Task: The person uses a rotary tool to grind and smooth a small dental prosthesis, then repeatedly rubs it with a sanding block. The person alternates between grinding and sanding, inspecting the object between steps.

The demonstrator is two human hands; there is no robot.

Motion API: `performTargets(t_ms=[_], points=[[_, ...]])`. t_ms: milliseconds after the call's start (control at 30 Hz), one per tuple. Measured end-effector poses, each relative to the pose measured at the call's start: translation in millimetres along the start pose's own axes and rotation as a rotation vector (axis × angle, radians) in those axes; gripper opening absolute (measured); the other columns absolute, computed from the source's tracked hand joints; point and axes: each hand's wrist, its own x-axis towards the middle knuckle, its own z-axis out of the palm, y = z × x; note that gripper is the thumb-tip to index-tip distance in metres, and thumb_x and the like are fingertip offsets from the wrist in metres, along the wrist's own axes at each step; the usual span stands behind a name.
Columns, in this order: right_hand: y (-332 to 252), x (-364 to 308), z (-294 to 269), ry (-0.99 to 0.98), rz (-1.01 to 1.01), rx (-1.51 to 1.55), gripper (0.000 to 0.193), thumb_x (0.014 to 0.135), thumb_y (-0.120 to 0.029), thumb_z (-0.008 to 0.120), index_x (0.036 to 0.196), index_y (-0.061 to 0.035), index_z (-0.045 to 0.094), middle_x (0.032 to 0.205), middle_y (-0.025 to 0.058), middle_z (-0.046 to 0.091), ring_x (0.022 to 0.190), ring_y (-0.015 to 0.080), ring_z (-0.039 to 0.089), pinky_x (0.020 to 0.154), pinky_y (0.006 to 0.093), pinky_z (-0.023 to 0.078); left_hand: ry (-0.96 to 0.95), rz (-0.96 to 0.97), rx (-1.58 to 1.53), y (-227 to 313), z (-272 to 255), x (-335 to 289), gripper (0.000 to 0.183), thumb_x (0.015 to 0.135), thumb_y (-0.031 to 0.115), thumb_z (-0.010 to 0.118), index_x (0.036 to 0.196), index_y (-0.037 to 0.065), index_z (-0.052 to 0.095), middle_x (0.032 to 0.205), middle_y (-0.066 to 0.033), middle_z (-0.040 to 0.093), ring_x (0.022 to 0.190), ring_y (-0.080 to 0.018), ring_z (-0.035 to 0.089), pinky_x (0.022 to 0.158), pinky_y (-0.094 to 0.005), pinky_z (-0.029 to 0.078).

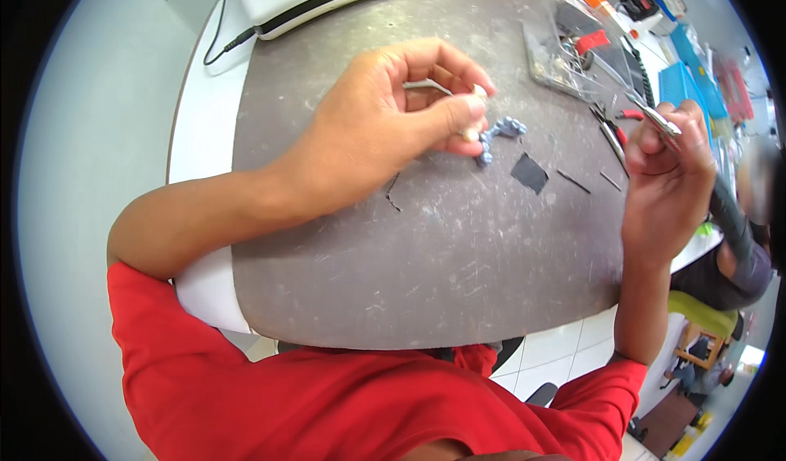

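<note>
The left hand (381, 121) is pinching something small between thumb and curled fingertips, over the middle of the grey-brown mat (426, 289). Two cream-coloured bits (470, 135) are showing there, one at the far side of the thumb tip, one at the near side; whether they are joined I cannot tell, nor which way they are pointing. They are looking smooth and pale.

The right hand (667, 178) is curling its fingers closely around one slender, shiny silver tool (657, 119) at the right. Its long axis is slanting, the thin tip pointing far and left.

Just right of the left fingertips, one lumpy blue-grey piece (496, 133) is bending in an arc, one end pointing near, the other right; its surface is looking knobbly and matte. Whether the fingers are touching it I cannot tell.

Nearer and to the right, one black square (530, 173) is lying beside two thin dark sticks (574, 181). One clear box (557, 72) is sitting at the far right.
</note>
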Motion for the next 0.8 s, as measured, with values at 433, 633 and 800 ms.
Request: performTargets(t_ms=[433, 633, 800], points=[[2.6, -26.6, -86.3, 0.069, 0.173, -0.974, 0.051, 0.09, -0.019, 0.074, 0.134, 0.0026, 0.06, 0.077, 0.0034, 0.067, 0.059, 0.01, 0.054, 0.054, 0.0265, 0.039, 0.075, 0.074, 0.138, 2.5, -5.1, 1.2, 0.021, 0.104, 0.022, 0.067, 0.119, 0.007, 0.066, 0.117, -0.0056, 0.063, 0.099, -0.0106, 0.066, 0.09, -0.027, 0.055], [-7.6, -27.5, -66.6, 0.003, 0.122, -1.558, 0.046, 0.093, -0.036, 0.075, 0.123, -0.0004, 0.069, 0.064, 0.0075, 0.063, 0.055, 0.0163, 0.057, 0.057, 0.0345, 0.044, 0.047, 0.088, 0.195, -0.5, -10.9, 1.2, 0.025, 0.1, 0.016, 0.069, 0.123, 0.006, 0.068, 0.116, -0.0041, 0.064, 0.101, -0.0091, 0.065, 0.094, -0.0243, 0.051], [-15.4, -28.3, -51.2, 0.056, -0.111, -1.539, 0.034, 0.095, -0.032, 0.077, 0.112, -0.0033, 0.073, 0.074, 0.0085, 0.068, 0.062, 0.0162, 0.063, 0.058, 0.0335, 0.047, 0.067, 0.101, 0.247, -1.8, -8.7, 3.2, 0.022, 0.098, 0.015, 0.072, 0.118, 0.006, 0.068, 0.111, -0.0019, 0.069, 0.101, -0.0081, 0.065, 0.094, -0.0247, 0.05]])
